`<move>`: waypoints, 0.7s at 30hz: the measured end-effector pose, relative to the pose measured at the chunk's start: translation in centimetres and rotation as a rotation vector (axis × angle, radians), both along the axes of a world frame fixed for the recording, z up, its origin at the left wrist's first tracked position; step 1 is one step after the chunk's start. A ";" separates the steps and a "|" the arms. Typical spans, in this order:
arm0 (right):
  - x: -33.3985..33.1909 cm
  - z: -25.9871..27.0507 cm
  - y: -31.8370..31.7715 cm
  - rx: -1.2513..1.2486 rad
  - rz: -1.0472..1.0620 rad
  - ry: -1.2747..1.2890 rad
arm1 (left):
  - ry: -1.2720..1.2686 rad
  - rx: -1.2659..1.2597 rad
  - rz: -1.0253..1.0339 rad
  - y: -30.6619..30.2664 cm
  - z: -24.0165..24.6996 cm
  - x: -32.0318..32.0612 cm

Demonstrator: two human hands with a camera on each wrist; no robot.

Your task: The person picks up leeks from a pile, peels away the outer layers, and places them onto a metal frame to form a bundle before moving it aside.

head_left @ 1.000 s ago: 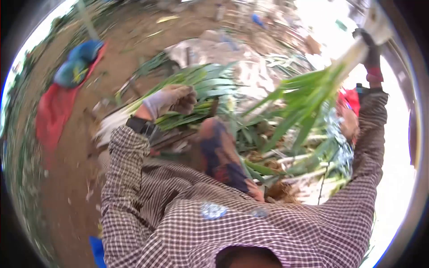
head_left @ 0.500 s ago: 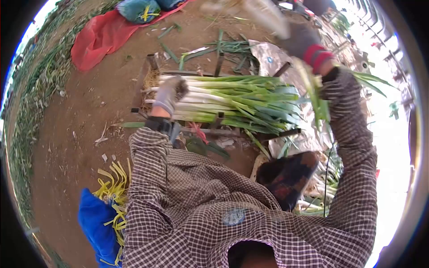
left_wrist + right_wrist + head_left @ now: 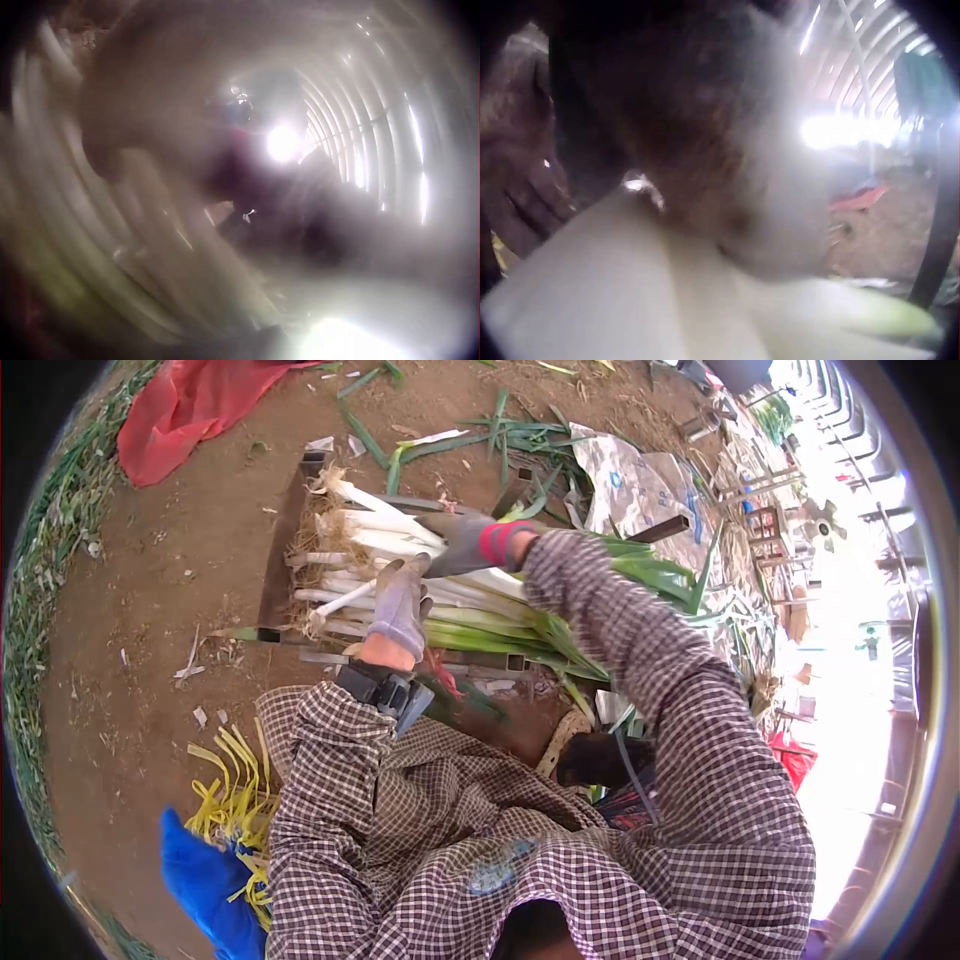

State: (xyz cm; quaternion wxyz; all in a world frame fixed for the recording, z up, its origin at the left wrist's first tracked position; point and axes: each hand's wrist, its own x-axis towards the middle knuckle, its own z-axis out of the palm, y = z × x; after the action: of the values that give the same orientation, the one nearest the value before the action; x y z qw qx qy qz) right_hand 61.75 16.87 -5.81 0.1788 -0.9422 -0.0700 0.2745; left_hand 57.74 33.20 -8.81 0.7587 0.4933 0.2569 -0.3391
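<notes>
Leeks (image 3: 465,615) lie side by side in a low metal rack (image 3: 280,560), roots to the left and green leaves to the right. My gloved right hand (image 3: 465,545) reaches across the rack and grips white leek stalks near its far side. Thick pale stalks (image 3: 615,292) fill the lower part of the right wrist view, under the glove. Just nearer to me, my gloved left hand (image 3: 400,610) rests on the leeks, fingertips close to the right hand. Blur in the left wrist view hides how its fingers lie; stalks (image 3: 165,247) cross that view.
Upright metal posts (image 3: 655,530) stand at the rack's edges. Behind it are loose leaves (image 3: 500,435) and a pale sheet (image 3: 625,485). Red cloth (image 3: 190,420) lies at far left, yellow strips (image 3: 235,790) and a blue bundle (image 3: 200,875) at near left. A fan (image 3: 823,528) stands at right.
My right hand swung the leeks from high on the right, across and down onto the rack. My left hand came to the stalks in the rack. The head view turned from the right toward the rack.
</notes>
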 end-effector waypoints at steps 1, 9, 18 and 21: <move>-0.6 2.1 -1.8 0.057 0.037 0.092 | -0.030 0.062 0.029 -0.5 1.7 -0.4; -9.3 2.8 -9.7 0.106 -0.022 0.336 | -1.634 1.168 -0.658 -2.9 3.1 0.5; -1.4 -2.5 -11.1 -0.137 0.092 -0.272 | -1.396 1.577 -1.259 -4.8 1.6 0.6; 0.4 -4.2 -9.3 -0.289 0.216 -0.139 | -1.382 1.551 -1.272 -5.3 1.6 1.2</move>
State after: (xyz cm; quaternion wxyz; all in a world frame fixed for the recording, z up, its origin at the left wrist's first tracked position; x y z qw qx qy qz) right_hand 62.11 7.57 -10.06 0.0061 -0.9618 -0.1425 0.2337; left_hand 58.89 27.92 -7.20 -0.0620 0.9302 -0.3543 -0.0731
